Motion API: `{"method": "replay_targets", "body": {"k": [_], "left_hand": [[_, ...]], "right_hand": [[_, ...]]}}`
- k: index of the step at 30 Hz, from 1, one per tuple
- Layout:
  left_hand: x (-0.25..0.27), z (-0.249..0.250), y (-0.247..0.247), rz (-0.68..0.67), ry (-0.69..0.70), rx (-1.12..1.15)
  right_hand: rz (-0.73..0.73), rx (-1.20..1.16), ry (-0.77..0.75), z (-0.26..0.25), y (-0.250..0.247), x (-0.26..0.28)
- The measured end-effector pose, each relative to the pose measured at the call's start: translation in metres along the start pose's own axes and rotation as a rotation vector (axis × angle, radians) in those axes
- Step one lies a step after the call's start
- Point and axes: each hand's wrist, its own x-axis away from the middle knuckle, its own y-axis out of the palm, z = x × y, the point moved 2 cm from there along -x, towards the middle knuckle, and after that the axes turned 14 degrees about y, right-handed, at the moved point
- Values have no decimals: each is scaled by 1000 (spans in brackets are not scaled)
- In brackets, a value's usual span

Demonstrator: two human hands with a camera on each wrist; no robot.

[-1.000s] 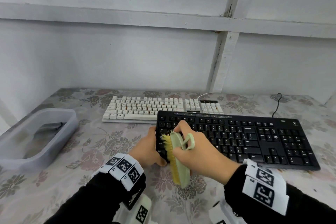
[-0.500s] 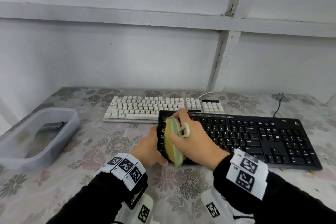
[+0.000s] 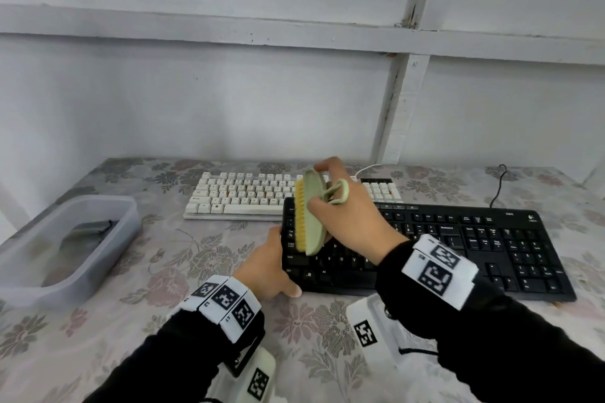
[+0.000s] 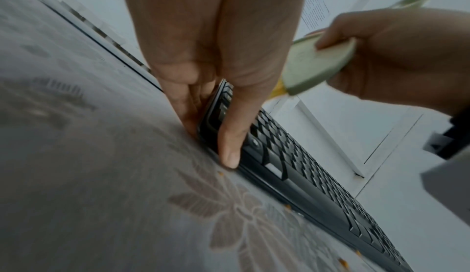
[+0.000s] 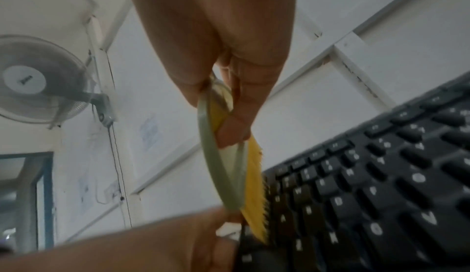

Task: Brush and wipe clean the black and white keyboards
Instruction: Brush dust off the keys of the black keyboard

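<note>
Black keyboard lies flat on the floral-cloth desk, w/ the white keyboard just behind its left half, touching or nearly so. Left hand clamps the black keyboard's left end — thumb along the front corner, fingers curled at the edge by the cloth, as the left wrist view shows. Right hand has a closed grip on the green brush, fingers wrapped round its back & loop handle. Brush is tipped on edge above the black keyboard's left end, yellow bristles facing left; lower tip just over the keys, contact can't tell. Clear plastic tub w/ water and a dark cloth inside sits well left of the black keyboard. Small orange specks lie on the cloth along the black keyboard's front edge.
</note>
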Motion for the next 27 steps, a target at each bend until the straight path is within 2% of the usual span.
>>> {"method": "replay_targets", "body": {"k": [5, 10, 12, 15, 19, 23, 27], "left_hand": [[-1, 0, 0, 4, -1, -20], [-1, -1, 0, 8, -1, -27], [-1, -1, 0, 5, -4, 4], [-1, -1, 0, -11, -12, 18], [-1, -1, 0, -19, -16, 24], [-1, 0, -1, -17, -7, 28], [0, 0, -1, -4, -16, 25]], "right_hand": [[-155, 153, 67, 15, 19, 13], [-329, 238, 113, 19, 8, 36], [-280, 196, 107, 11, -4, 32], [-114, 89, 90, -1, -18, 17], [34, 39, 51, 0, -17, -4], [-48, 6, 129, 13, -9, -2], [-193, 164, 111, 22, -4, 26]]}}
